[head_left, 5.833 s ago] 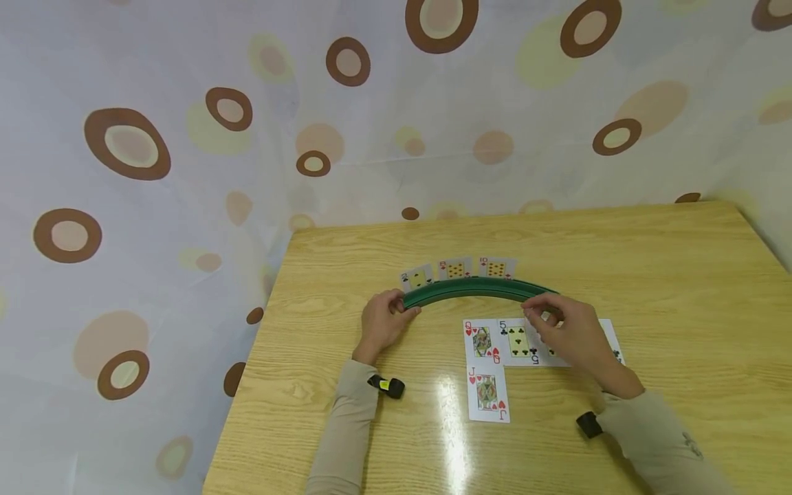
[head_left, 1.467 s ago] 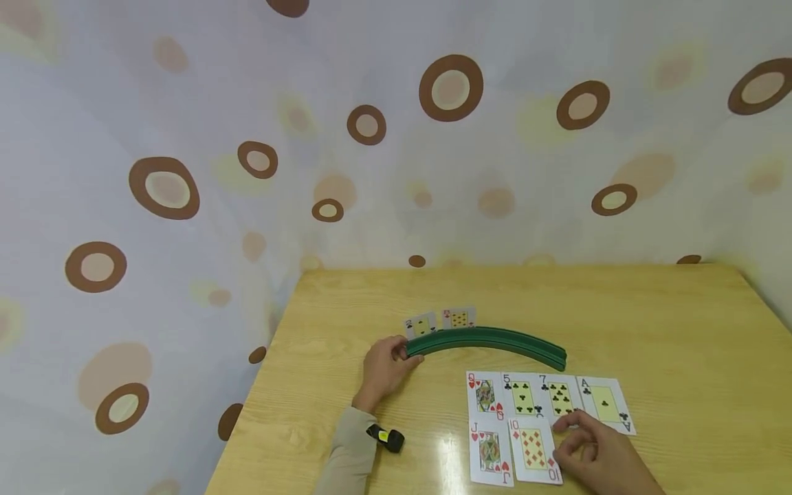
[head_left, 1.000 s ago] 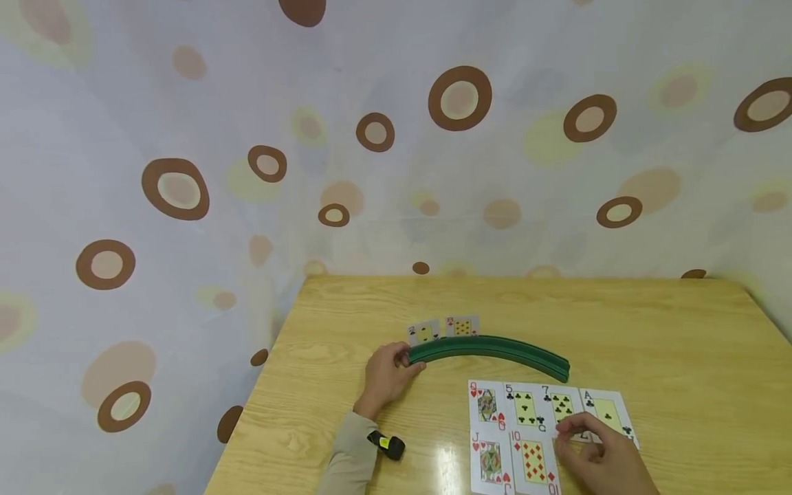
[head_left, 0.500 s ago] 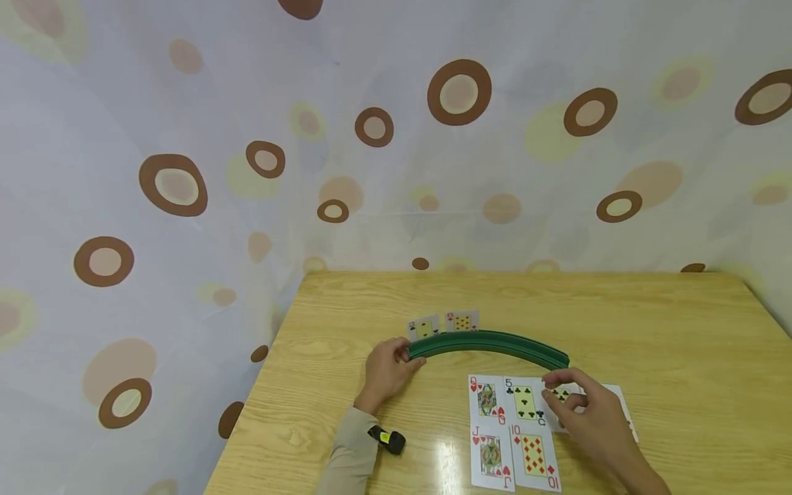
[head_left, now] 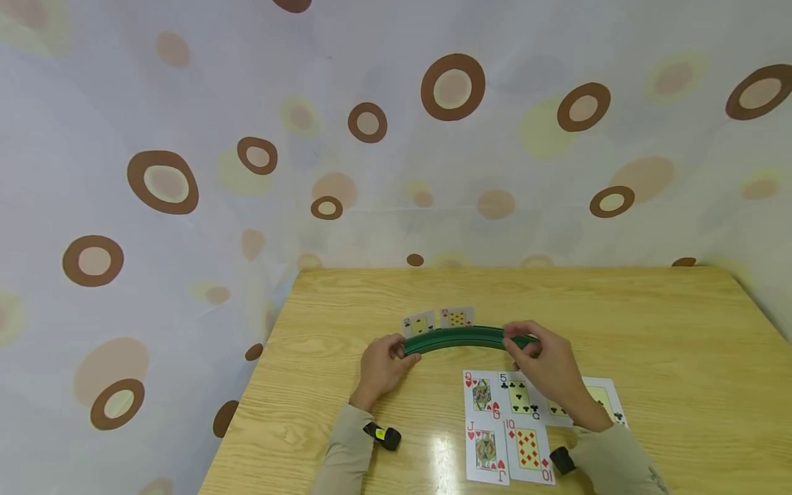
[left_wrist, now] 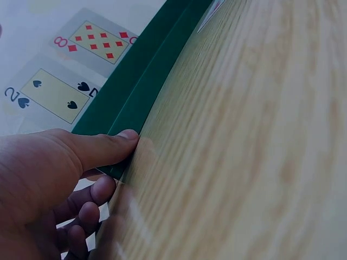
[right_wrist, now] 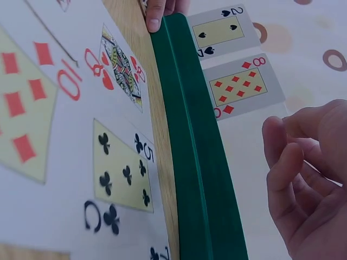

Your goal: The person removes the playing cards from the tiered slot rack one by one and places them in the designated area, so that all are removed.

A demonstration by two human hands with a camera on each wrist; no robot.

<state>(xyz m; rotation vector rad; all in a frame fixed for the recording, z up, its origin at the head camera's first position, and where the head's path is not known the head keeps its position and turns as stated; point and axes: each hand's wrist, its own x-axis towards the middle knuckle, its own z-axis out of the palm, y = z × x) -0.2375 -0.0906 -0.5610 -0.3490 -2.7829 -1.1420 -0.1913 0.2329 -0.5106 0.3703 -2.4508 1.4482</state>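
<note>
My left hand (head_left: 380,368) pinches the left end of a curved green card holder (head_left: 460,337), thumb along its near side in the left wrist view. Standing in the holder's slot are the two of spades (left_wrist: 54,92) and the eight of diamonds (left_wrist: 97,40). Over the right part of the holder, my right hand (head_left: 547,361) has loosely bent fingers with nothing between them. In the right wrist view its fingertips (right_wrist: 274,130) are a short way from the eight of diamonds (right_wrist: 238,86).
Face up on the wooden table (head_left: 680,344) lie the queen of hearts (head_left: 481,393), five of clubs (head_left: 518,395), a partly covered seven and the ace of clubs (head_left: 600,393). Below them are the jack of hearts (head_left: 485,450) and ten of diamonds (head_left: 528,448). A patterned curtain (head_left: 396,165) stands behind.
The ten of diamonds has gone from the holder to the table beside the jack. My right hand has since moved up and left, over the holder. My left hand keeps its grip.
</note>
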